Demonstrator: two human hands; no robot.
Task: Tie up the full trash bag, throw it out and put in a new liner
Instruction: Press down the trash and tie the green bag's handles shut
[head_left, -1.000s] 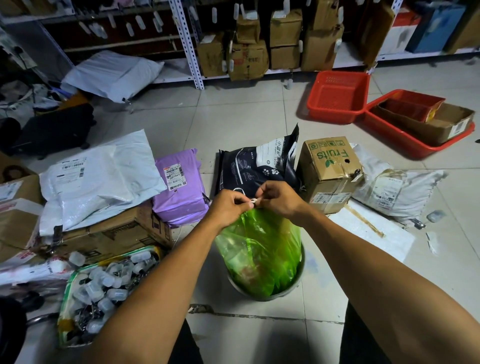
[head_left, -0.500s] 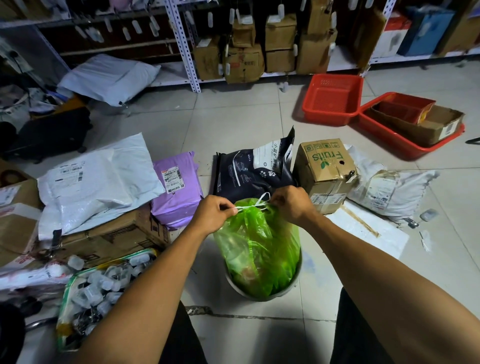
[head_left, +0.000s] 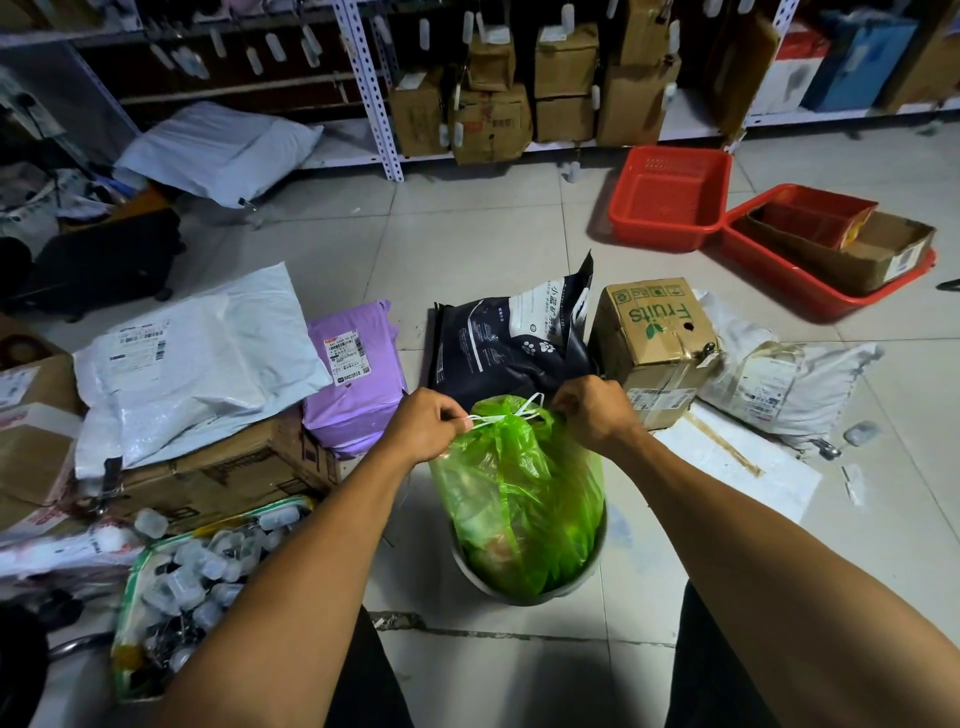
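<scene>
Left hand (head_left: 427, 426) and right hand (head_left: 592, 410), each pinching white drawstring (head_left: 511, 413) at 9 and 3 o'clock of green trash bag (head_left: 519, 493) in bin (head_left: 592, 564).

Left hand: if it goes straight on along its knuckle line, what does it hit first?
Probably the dark pet-food bag, directly beyond the left hand, which grips the white drawstring. Depth is unclear.

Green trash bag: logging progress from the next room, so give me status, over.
Left hand and right hand each pinch a white drawstring, pulling apart. Green trash bag cinched at the neck, sitting in the bin. Nothing in the way.
</scene>
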